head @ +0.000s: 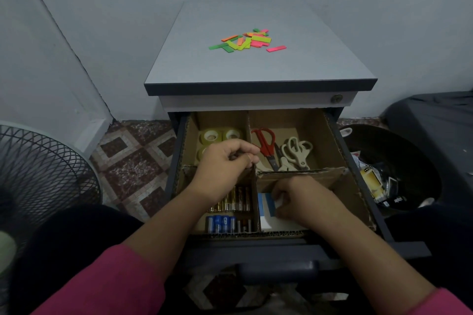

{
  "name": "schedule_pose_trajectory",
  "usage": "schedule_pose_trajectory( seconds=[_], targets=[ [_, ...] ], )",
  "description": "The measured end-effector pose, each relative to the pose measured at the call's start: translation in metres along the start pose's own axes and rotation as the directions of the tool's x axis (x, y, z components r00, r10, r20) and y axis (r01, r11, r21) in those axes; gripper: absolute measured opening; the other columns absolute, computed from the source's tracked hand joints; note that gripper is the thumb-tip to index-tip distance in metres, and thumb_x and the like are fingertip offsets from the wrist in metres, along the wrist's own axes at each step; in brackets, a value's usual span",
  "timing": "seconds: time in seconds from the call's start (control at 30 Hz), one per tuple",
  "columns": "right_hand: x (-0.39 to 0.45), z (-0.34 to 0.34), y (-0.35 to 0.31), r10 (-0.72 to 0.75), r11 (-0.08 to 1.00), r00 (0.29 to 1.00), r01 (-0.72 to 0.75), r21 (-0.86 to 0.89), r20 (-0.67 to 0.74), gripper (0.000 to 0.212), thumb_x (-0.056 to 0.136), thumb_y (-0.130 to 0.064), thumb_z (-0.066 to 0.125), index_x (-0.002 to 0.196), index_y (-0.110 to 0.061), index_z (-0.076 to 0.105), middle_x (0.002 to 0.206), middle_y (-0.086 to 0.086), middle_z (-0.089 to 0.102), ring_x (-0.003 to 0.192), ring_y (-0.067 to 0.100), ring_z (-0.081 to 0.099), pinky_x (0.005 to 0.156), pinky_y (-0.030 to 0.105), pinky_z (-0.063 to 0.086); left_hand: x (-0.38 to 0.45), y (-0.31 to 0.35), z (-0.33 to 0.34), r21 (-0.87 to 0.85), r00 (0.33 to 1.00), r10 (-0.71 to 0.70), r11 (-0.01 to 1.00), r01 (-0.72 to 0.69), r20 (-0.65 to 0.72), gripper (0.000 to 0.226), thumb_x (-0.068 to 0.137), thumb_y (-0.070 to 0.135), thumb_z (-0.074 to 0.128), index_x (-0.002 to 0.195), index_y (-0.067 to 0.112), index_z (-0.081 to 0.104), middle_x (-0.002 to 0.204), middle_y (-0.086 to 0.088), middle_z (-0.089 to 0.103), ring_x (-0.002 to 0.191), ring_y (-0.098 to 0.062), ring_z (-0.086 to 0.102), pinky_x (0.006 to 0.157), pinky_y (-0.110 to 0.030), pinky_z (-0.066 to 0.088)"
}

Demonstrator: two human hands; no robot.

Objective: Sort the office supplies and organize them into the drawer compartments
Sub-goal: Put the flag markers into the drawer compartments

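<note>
The open drawer (358,161) holds a cardboard insert with four compartments. Tape rolls (211,135) lie back left, red scissors (265,146) and beige scissors (298,151) back right, batteries (230,215) front left. In the front right compartment lie white and blue erasers (266,210). My right hand (302,202) is down in that compartment, its fingers closed on a white eraser. My left hand (227,161) rests curled on the cardboard divider (302,174) at the centre; I cannot see anything in it. Neon sticky tabs (245,41) lie scattered on the cabinet top (230,69).
A fan grille (38,174) stands at the left on the patterned tile floor. A black bin (389,169) with packaging scraps sits right of the drawer, beside a dark bag. White walls close the back.
</note>
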State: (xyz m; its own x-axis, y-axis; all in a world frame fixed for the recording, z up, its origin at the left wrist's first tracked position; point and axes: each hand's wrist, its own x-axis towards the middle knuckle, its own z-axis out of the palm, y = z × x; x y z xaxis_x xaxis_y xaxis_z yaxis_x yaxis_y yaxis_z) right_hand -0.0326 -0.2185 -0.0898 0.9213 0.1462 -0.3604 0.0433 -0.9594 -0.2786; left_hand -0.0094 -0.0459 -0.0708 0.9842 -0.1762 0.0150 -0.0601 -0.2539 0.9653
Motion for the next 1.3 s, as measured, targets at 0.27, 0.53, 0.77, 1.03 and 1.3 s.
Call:
schedule_pose_trajectory(
  seconds=[0.27,0.53,0.77,1.03,1.3],
  targets=[
    [0.002,-0.002,-0.006,-0.057,0.993,0.997,0.062,-0.104,0.045,0.032,0.086,-0.033,0.065,0.117,-0.026,0.060,0.114,0.002,0.060,0.105,0.021,0.058,0.079,0.026,0.045,0.002,0.000,0.002,-0.004,1.000,0.011,1.000,-0.011,-0.006,0.022,0.090,0.001,0.060,0.088,0.020,0.070,0.084,0.002,0.072,0.074,-0.001,0.063,0.066,-0.011,0.048],
    [0.001,0.005,-0.004,-0.091,0.993,0.995,0.088,-0.075,-0.038,0.031,0.080,-0.035,0.069,0.109,-0.028,0.062,0.105,0.001,0.062,0.098,0.021,0.060,0.077,0.028,0.047,0.001,0.001,0.002,0.007,1.000,0.022,1.000,-0.022,-0.007,0.023,0.089,0.001,0.060,0.087,0.022,0.070,0.084,0.002,0.072,0.077,-0.005,0.064,0.077,-0.018,0.054],
    [0.001,0.004,-0.004,-0.069,0.997,0.998,0.068,-0.038,-0.015,0.033,0.080,-0.036,0.071,0.111,-0.030,0.062,0.105,-0.002,0.062,0.098,0.019,0.059,0.077,0.027,0.047,0.001,0.001,0.002,-0.003,1.000,0.018,1.000,-0.018,0.002,0.021,0.089,0.001,0.060,0.089,0.020,0.070,0.085,0.001,0.072,0.076,-0.004,0.064,0.075,-0.017,0.053],
    [-0.006,-0.010,0.009,0.160,0.987,0.987,-0.159,0.012,-0.028,0.016,0.086,-0.025,0.064,0.102,-0.021,0.068,0.096,-0.002,0.064,0.090,0.017,0.063,0.081,0.030,0.053,0.000,0.002,-0.003,-0.019,1.000,-0.011,1.000,0.011,0.005,0.018,0.090,0.003,0.059,0.093,0.016,0.070,0.087,0.000,0.072,0.077,-0.004,0.063,0.064,-0.009,0.046],
    [-0.019,-0.011,0.026,0.363,0.913,0.922,-0.380,-0.146,-0.134,0.021,0.090,-0.015,0.056,0.070,-0.014,0.050,0.069,-0.002,0.047,0.091,0.022,0.064,0.071,0.030,0.048,-0.002,0.002,-0.003,-0.003,1.000,0.000,1.000,0.000,0.010,0.019,0.090,0.002,0.059,0.093,0.017,0.070,0.088,0.000,0.072,0.078,-0.005,0.064,0.065,-0.010,0.046]
  ],
)
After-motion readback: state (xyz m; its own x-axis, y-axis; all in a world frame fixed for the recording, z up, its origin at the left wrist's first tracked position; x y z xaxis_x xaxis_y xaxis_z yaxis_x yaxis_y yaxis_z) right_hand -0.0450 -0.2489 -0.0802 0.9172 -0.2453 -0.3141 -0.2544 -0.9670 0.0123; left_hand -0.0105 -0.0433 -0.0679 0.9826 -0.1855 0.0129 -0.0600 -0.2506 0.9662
